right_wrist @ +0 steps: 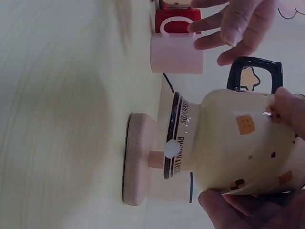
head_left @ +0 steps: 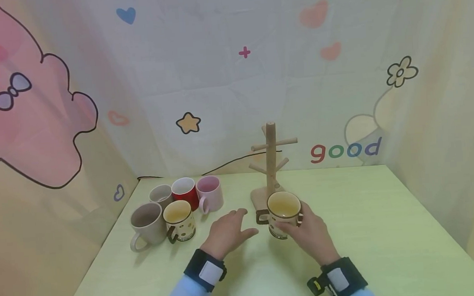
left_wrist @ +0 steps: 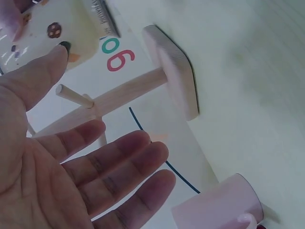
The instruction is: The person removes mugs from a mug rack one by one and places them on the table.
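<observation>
My right hand [head_left: 312, 238] grips a cream mug [head_left: 283, 212] by its body, thumb on the near side and fingers round the far right. The mug is upright, with a dark rim and small cookie prints, and its dark handle [right_wrist: 257, 67] points left. In the right wrist view its base [right_wrist: 175, 138] hangs above the table, in front of a wooden mug tree [head_left: 272, 164]. My left hand [head_left: 227, 233] is held just left of that mug with fingers spread, holding nothing. Its palm [left_wrist: 43, 186] shows bare in the left wrist view.
Several mugs are grouped at the left: a pink mug [head_left: 210, 195], a red mug [head_left: 186, 196], a second cream mug [head_left: 180, 222], a large grey mug [head_left: 149, 226] and a smaller grey mug [head_left: 160, 194]. A printed curtain [head_left: 217, 77] hangs behind the table [head_left: 386, 238].
</observation>
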Demonstrator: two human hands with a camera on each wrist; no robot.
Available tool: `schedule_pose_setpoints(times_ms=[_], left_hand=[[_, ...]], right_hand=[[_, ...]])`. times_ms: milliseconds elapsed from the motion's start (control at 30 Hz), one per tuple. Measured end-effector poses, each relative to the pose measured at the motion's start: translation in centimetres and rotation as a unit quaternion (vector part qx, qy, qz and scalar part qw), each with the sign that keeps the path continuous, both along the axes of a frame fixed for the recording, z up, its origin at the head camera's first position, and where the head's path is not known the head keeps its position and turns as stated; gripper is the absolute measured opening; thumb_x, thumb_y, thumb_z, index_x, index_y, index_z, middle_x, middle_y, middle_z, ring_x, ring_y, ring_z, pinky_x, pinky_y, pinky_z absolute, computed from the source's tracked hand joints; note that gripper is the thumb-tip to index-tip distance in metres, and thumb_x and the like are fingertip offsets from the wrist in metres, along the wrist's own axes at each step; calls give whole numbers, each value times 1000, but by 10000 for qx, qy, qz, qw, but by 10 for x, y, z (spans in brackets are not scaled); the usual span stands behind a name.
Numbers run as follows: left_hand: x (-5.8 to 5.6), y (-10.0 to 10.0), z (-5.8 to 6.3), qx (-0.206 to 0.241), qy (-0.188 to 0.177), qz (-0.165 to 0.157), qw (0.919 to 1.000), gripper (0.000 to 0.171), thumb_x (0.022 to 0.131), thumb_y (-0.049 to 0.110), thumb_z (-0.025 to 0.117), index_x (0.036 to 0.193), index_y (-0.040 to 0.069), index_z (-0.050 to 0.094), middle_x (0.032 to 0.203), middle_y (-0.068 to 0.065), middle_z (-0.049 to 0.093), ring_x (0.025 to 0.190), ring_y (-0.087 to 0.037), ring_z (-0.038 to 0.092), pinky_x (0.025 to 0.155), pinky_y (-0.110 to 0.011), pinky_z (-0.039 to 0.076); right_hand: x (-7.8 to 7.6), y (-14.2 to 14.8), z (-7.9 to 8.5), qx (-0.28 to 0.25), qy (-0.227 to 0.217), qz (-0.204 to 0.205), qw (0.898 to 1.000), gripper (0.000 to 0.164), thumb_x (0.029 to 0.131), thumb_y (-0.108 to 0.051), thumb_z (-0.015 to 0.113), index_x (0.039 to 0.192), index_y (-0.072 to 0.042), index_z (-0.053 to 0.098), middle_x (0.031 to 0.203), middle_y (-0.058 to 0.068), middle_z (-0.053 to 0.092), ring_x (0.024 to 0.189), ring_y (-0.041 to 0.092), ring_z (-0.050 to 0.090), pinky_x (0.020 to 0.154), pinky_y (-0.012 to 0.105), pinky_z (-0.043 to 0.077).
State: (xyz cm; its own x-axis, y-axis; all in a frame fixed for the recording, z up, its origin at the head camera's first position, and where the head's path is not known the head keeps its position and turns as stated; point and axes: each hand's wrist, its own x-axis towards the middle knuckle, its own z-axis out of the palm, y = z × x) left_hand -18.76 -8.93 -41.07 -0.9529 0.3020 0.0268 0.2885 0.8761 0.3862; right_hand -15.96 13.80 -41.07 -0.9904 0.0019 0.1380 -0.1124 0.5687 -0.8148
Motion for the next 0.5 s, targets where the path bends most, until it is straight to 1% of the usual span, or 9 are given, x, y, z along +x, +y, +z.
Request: schedule_pose_setpoints(times_ms=[100, 233, 333, 400, 500], left_hand=[[1, 2, 2, 16, -14, -34, 10000, 63, 88, 48, 72, 134, 7, 57, 123, -14, 66, 108, -32, 64, 88, -48, 53], [3, 4, 4, -78, 49, -120, 9999, 62, 88, 47, 72, 133, 7, 58, 121, -14, 67, 106, -31, 65, 86, -48, 54], [4, 6, 4, -196, 122, -234, 9995, 60, 89, 46, 72, 131, 6, 60, 117, -13, 68, 104, -30, 66, 84, -47, 54], [4, 8, 4, -261, 108, -311, 9991, 56, 90, 45, 71, 128, 5, 62, 113, -11, 69, 101, -28, 66, 82, -46, 54], [4, 9, 4, -297, 17, -439, 9986, 47, 91, 43, 71, 120, 7, 64, 103, -7, 70, 91, -23, 66, 77, -42, 54]], right_hand=[[1, -2, -1, 190, 39, 56, 9998, 87, 82, -45, 79, 146, -3, 38, 133, 22, 58, 115, 38, 60, 82, 52, 54], [2, -4, -1, 407, 2, 114, 9991, 85, 83, -43, 79, 146, -1, 39, 135, 23, 57, 120, 41, 56, 89, 60, 49], [2, -7, -1, 552, -19, 151, 9984, 87, 81, -41, 81, 145, -1, 40, 137, 24, 55, 124, 42, 54, 93, 63, 46], [2, -8, -1, 594, -12, 195, 9980, 87, 80, -40, 82, 145, -1, 41, 138, 23, 55, 126, 41, 52, 95, 64, 44], [3, -10, -2, 599, 37, 264, 9978, 86, 78, -38, 84, 144, -3, 43, 139, 22, 55, 128, 40, 51, 97, 64, 42]])
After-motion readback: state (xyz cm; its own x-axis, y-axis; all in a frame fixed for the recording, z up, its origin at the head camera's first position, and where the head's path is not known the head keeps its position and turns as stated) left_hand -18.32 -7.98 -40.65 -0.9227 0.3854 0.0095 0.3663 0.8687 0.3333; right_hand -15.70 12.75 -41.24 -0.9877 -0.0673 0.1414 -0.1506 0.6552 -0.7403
